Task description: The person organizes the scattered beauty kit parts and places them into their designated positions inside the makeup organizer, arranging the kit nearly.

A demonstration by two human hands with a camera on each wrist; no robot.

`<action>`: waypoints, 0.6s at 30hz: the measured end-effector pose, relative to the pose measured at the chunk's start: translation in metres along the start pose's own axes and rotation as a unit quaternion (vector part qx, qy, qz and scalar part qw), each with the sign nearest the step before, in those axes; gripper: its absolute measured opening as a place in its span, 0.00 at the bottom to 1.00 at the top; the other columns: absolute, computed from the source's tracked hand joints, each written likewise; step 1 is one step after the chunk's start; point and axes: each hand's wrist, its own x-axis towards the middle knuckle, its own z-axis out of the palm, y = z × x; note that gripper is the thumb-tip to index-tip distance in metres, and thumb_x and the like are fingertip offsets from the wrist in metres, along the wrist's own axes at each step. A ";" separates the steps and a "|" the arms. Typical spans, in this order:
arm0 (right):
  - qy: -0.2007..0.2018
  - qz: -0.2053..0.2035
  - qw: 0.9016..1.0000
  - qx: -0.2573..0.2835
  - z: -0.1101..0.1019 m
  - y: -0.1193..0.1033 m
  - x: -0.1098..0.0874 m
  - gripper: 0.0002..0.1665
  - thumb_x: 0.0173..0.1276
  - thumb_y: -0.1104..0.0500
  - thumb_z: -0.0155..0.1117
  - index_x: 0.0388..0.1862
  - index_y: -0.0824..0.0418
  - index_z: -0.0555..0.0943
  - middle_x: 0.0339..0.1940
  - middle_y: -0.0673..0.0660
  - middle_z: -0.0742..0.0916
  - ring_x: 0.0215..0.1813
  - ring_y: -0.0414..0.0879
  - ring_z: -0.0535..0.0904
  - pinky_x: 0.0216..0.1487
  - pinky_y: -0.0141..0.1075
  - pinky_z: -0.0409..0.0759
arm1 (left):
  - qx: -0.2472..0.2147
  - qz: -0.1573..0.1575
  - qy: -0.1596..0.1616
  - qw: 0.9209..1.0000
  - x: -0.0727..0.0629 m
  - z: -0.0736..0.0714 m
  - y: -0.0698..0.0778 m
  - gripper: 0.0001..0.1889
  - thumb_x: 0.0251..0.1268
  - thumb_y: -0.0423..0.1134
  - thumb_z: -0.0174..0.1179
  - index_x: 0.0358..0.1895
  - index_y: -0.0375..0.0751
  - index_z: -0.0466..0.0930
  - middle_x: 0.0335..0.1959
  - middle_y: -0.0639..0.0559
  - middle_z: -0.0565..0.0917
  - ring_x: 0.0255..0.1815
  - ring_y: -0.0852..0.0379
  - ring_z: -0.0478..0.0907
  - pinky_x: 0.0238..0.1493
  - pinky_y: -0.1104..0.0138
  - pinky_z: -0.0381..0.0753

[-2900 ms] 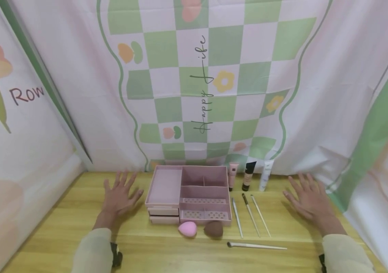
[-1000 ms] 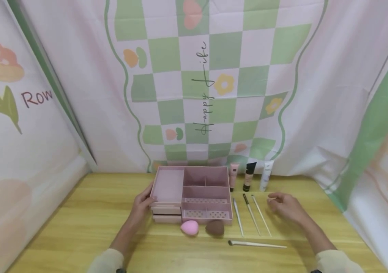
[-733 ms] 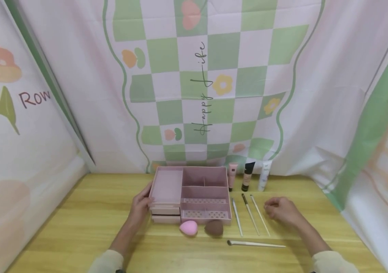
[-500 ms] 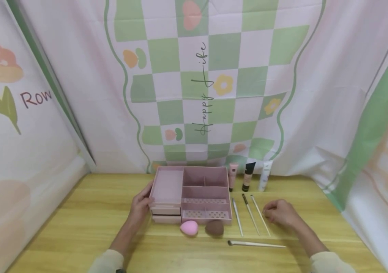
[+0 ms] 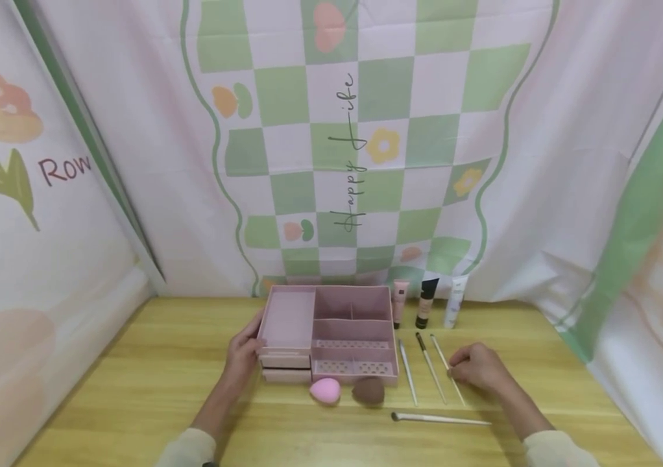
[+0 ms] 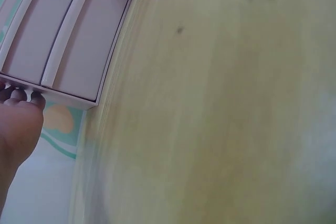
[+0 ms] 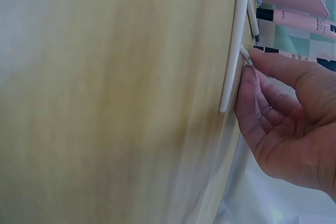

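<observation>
Wood tbl (image 5: 296, 438) had a white-handled brush (image 5: 442, 419) lying crosswise nearest; behind it, pink sponge (image 5: 325, 391) + brown sponge (image 5: 369, 391) just in front of the pink organizer (image 5: 286, 318). R hand (image 5: 477, 367): thumb + index pinched the slim brush (image 5: 440, 353), rightmost of three lengthwise; fingertips near together; couldn't tell if lifted. L hand (image 5: 242, 350) gripped organizer's L side, thumb at front edge, fingers along side wall. Vs 2.9 s ago: both hands were spread flat on tbl, well apart from items; R hand also nearer the brush than 0.5 s ago. Forearms reached in diag. from lower corners, angled inward. Farther: three tubes (image 5: 427, 303) in a row R of organizer, then checked curtain (image 5: 386, 91).
</observation>
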 end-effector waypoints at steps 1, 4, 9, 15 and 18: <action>0.000 0.001 1.000 0.000 0.000 0.000 0.000 0.15 0.55 0.64 0.72 0.40 0.72 0.84 0.33 0.59 0.89 0.36 0.47 0.81 0.36 0.35 0.82 | 0.001 -0.002 0.002 1.000 0.000 0.000 0.000 0.36 0.61 0.23 0.44 0.76 0.22 0.51 0.81 0.32 0.50 0.82 0.36 0.44 0.69 0.81 0.64; 0.002 -0.001 1.000 -0.007 0.001 -0.001 -0.001 0.14 0.55 0.64 0.72 0.39 0.72 0.85 0.33 0.59 0.89 0.35 0.46 0.81 0.36 0.34 0.82 | -0.002 -0.006 0.004 1.000 -0.001 0.001 0.000 0.36 0.61 0.23 0.44 0.76 0.23 0.50 0.82 0.33 0.49 0.83 0.36 0.44 0.71 0.79 0.61; 0.006 -0.002 1.000 -0.019 0.001 -0.007 0.001 0.11 0.53 0.67 0.71 0.35 0.72 0.86 0.28 0.57 0.88 0.32 0.45 0.80 0.34 0.33 0.81 | -0.015 0.002 -0.001 1.000 -0.001 0.001 -0.001 0.36 0.62 0.23 0.43 0.76 0.22 0.49 0.81 0.32 0.49 0.82 0.37 0.43 0.68 0.84 0.64; 0.003 0.022 0.999 -0.033 0.001 -0.015 0.002 0.07 0.52 0.67 0.70 0.30 0.69 0.86 0.25 0.56 0.86 0.29 0.46 0.78 0.31 0.33 0.79 | -0.019 0.002 -0.006 1.000 0.000 0.001 -0.001 0.36 0.62 0.23 0.43 0.76 0.21 0.49 0.82 0.32 0.48 0.82 0.37 0.41 0.67 0.85 0.64; 0.004 0.036 0.998 -0.042 0.002 -0.016 0.002 0.06 0.51 0.65 0.70 0.29 0.67 0.86 0.24 0.57 0.86 0.28 0.46 0.77 0.30 0.33 0.78 | -0.015 -0.002 -0.005 1.000 0.001 0.002 -0.001 0.36 0.62 0.23 0.43 0.76 0.22 0.49 0.82 0.33 0.48 0.83 0.36 0.42 0.69 0.83 0.63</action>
